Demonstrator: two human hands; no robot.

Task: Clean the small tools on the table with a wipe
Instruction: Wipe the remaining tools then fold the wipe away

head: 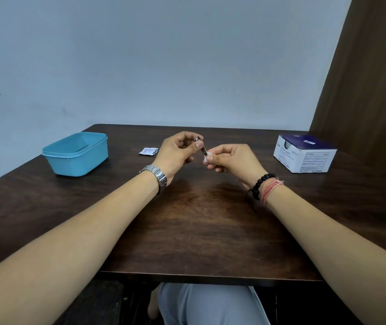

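Both hands are raised above the middle of the dark wooden table (192,221). My left hand (178,153) pinches a small metal tool (201,146) by its upper end, and the tool slants down to the right. My right hand (232,160) holds a small white wipe (207,158) folded around the tool's lower tip. Fingers hide most of both the tool and the wipe.
A light blue plastic tub (77,153) stands open at the back left. A torn white wipe sachet (148,151) lies behind my left hand. A white and dark blue box of swabs (304,153) sits at the back right, near a brown curtain (370,78).
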